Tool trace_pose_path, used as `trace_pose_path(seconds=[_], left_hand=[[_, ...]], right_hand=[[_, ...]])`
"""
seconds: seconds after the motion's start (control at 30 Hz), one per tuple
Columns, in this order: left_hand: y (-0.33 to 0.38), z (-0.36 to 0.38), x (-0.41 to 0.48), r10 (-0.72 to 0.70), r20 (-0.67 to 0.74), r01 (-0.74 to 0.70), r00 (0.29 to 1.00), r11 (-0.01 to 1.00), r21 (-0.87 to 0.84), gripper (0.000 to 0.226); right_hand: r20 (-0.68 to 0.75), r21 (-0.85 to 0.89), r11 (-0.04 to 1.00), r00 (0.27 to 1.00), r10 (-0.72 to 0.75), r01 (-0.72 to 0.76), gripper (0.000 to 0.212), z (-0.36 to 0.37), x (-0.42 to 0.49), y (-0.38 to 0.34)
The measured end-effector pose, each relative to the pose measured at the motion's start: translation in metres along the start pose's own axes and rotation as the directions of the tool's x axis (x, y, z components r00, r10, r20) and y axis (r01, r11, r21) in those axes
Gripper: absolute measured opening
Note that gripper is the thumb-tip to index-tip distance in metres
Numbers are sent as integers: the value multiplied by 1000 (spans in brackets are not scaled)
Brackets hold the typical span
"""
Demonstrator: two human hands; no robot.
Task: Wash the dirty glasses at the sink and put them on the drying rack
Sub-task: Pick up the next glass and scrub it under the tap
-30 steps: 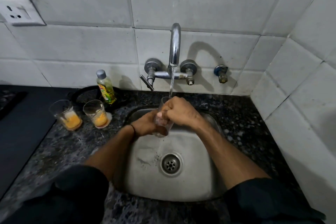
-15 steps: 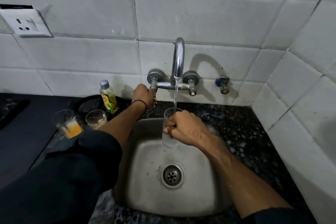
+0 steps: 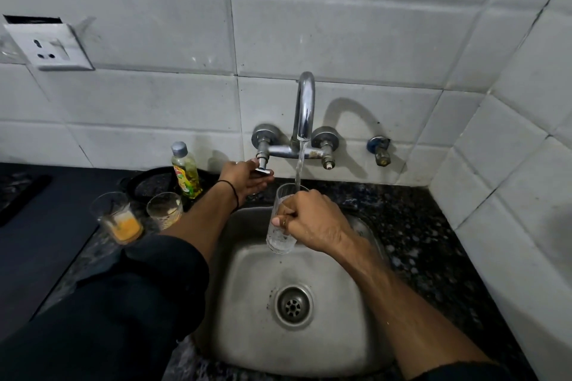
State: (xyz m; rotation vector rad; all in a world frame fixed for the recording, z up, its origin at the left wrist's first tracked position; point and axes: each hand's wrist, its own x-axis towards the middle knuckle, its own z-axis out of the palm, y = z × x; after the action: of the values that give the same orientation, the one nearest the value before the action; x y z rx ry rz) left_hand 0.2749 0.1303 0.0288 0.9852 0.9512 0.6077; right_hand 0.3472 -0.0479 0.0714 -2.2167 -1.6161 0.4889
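My right hand [image 3: 309,219] grips a clear tall glass [image 3: 282,235] upright over the steel sink [image 3: 340,303], right under the running stream from the tap [image 3: 305,108]. My left hand [image 3: 244,178] is closed on the tap's left handle [image 3: 263,168]. Two dirty glasses stand on the counter left of the sink: one with orange residue [image 3: 119,219] and a smaller one [image 3: 164,209] beside it.
A bottle of yellow dish liquid [image 3: 185,172] stands by the wall next to a black round dish [image 3: 151,184]. A dark stove top [image 3: 37,226] lies at the left. A wall socket [image 3: 49,46] is on the tiles. Speckled counter [image 3: 418,241] lies right of the sink.
My left hand let go of the glass and reached up to the tap's left handle. My right hand keeps the glass under the stream.
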Motion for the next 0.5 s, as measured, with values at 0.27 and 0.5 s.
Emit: trace_pose_path(seconds=[0.27, 0.5], left_hand=[[1, 0, -1, -38, 17, 38, 999, 998, -40, 16], [4, 3, 0, -32, -46, 35, 998, 997, 74, 19]], right_hand=[[-2, -33, 999, 1000, 2, -2, 44, -3, -6, 3], [6, -10, 1000, 1000, -20, 20, 32, -5, -6, 3]])
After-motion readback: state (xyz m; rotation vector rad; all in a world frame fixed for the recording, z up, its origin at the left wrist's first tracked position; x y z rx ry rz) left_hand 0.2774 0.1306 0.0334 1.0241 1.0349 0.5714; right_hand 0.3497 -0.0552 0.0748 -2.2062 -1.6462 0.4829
